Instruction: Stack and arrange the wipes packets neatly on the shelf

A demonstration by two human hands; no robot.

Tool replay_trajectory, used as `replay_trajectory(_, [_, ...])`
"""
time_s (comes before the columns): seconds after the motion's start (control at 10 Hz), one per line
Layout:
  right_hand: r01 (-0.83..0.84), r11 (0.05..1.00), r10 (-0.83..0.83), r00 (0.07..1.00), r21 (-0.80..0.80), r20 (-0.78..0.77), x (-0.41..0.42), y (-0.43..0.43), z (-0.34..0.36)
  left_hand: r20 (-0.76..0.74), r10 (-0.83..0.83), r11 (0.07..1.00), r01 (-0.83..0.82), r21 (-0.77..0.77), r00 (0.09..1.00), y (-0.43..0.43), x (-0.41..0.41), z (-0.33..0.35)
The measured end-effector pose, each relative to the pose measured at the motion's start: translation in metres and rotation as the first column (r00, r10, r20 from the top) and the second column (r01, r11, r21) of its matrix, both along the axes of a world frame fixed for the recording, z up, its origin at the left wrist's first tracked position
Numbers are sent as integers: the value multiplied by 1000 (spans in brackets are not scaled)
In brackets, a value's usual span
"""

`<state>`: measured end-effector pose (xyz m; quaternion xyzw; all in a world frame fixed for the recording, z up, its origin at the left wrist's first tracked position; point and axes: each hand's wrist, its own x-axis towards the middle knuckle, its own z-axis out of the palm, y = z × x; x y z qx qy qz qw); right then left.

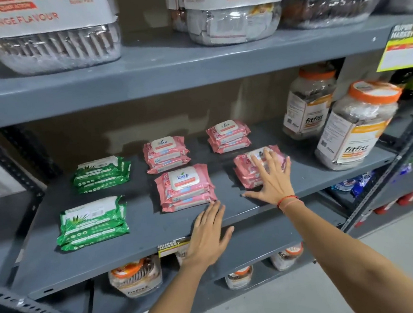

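Observation:
Pink wipes packets lie in small stacks on the grey middle shelf (138, 241): a front middle stack (184, 187), a back middle stack (166, 154), a back right stack (228, 136) and a front right stack (245, 169). Two green stacks sit at the left, one in front (93, 222) and one behind (101, 172). My right hand (272, 177) lies flat with fingers spread on the front right pink stack, holding nothing. My left hand (208, 234) rests open on the shelf's front edge, its fingertips just short of the front middle stack.
Two orange-lidded jars stand at the shelf's right end, one in front (356, 126) and one behind (307, 103). Big clear tubs (53, 42) fill the shelf above. More jars (135, 276) sit on the shelf below. A slotted metal upright (24, 158) runs down the left.

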<state>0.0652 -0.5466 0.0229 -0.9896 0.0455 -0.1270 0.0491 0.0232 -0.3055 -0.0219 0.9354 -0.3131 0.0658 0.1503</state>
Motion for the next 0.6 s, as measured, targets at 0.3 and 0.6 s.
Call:
replay_trajectory(0.3, [20,998,-27,993,-58,-118,17,-12,-8,34,31,975,-38,220,999,-5,7,-14])
replay_trajectory(0.6, [8,996,-19,991,-85,-131,11,-7,0,-30,32,984,-26,175,999,-8,7,-3])
